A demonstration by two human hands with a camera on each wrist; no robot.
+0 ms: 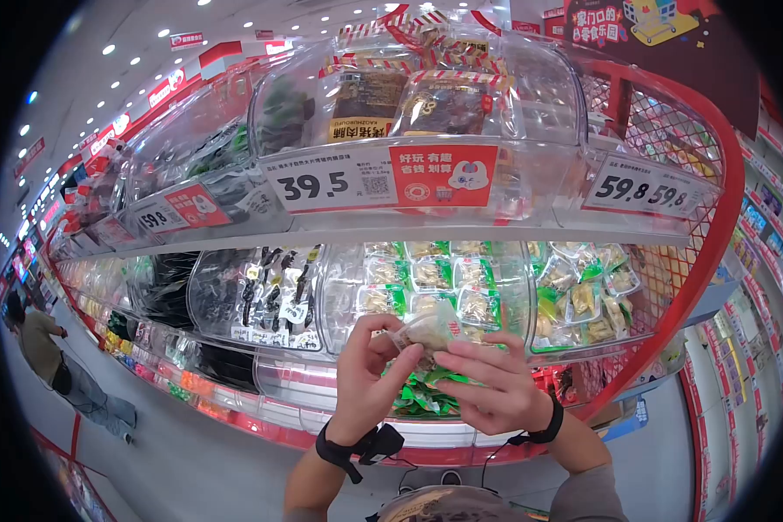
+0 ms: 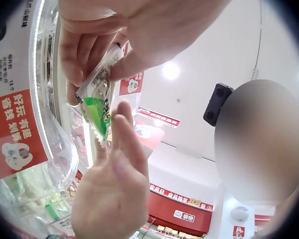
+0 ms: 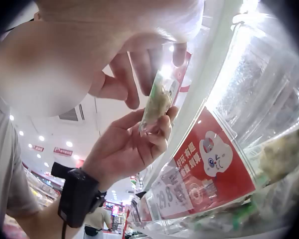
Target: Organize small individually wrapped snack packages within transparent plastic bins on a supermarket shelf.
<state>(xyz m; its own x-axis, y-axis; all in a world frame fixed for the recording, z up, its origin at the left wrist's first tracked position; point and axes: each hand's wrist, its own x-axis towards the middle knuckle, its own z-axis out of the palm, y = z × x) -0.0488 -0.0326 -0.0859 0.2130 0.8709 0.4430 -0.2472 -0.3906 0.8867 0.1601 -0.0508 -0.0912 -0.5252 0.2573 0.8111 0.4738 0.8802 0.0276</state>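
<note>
A small clear packet with green print and pale food inside is held up over the lower bins. My left hand pinches it between thumb and fingers; the left wrist view shows the packet hanging tilted from that grip. From the other side my right hand reaches up to it, fingers extended, fingertips at the packet's edge. In the right wrist view the left hand grips the packet below the right hand, whose thumb stands apart. Whether the right fingertips press on it is unclear.
Similar green-marked packets fill the lower bin behind the hands, with dark packets to their left. A shelf edge with price signs runs above. A red-framed mesh side stands right, and a person far left.
</note>
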